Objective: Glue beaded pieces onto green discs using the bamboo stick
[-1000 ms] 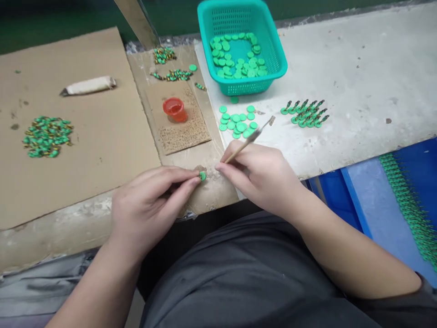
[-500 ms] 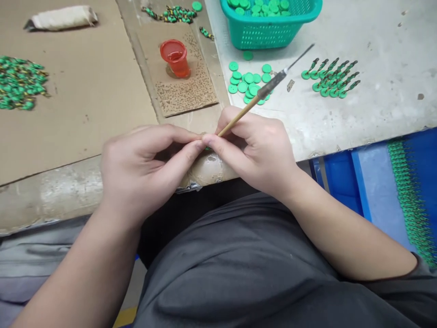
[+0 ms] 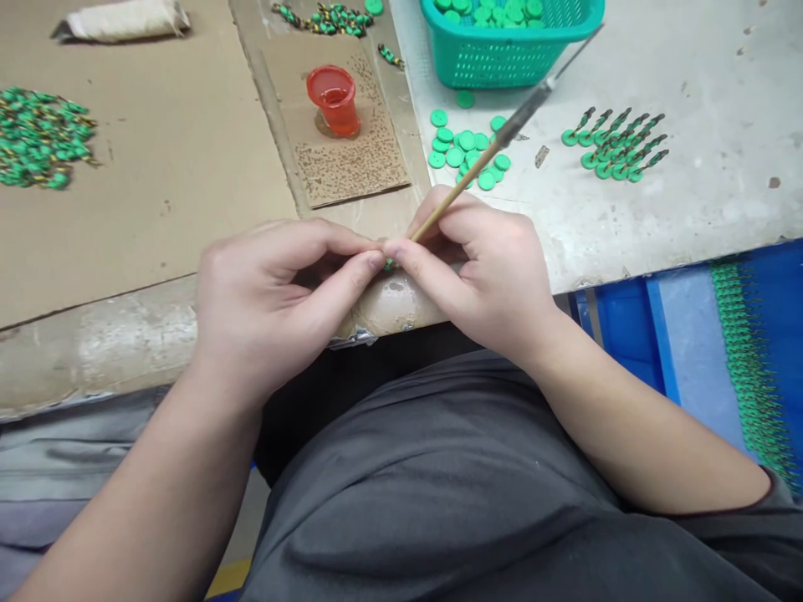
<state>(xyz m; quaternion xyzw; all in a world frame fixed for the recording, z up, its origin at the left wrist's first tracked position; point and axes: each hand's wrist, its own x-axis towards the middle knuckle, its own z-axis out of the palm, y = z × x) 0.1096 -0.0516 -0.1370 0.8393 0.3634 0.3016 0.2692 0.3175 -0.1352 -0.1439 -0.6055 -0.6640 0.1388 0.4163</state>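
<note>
My left hand (image 3: 269, 293) and my right hand (image 3: 489, 267) meet fingertip to fingertip over the table's front edge. Between the pinched thumbs and fingers a bit of a small green piece (image 3: 390, 263) shows; most of it is hidden. A thin brush (image 3: 461, 186) with a bamboo handle also rests in my right hand, its dark tip pointing up and to the right. Loose green discs (image 3: 455, 156) lie just beyond my right hand. A red cup (image 3: 334, 100) of liquid stands on a speckled cardboard piece (image 3: 351, 171).
A teal basket (image 3: 511, 63) holds green discs. Discs with upright dark twisted pieces (image 3: 618, 146) stand at right. Green-and-black pieces (image 3: 43, 138) are heaped at left, near a cloth roll (image 3: 125, 21). Rows of green pieces (image 3: 746, 359) fill a blue-edged board below right.
The view has shifted slightly, so the table things and both hands appear a little farther right. The brush tip has swung up and right. Both hands keep their pinch.
</note>
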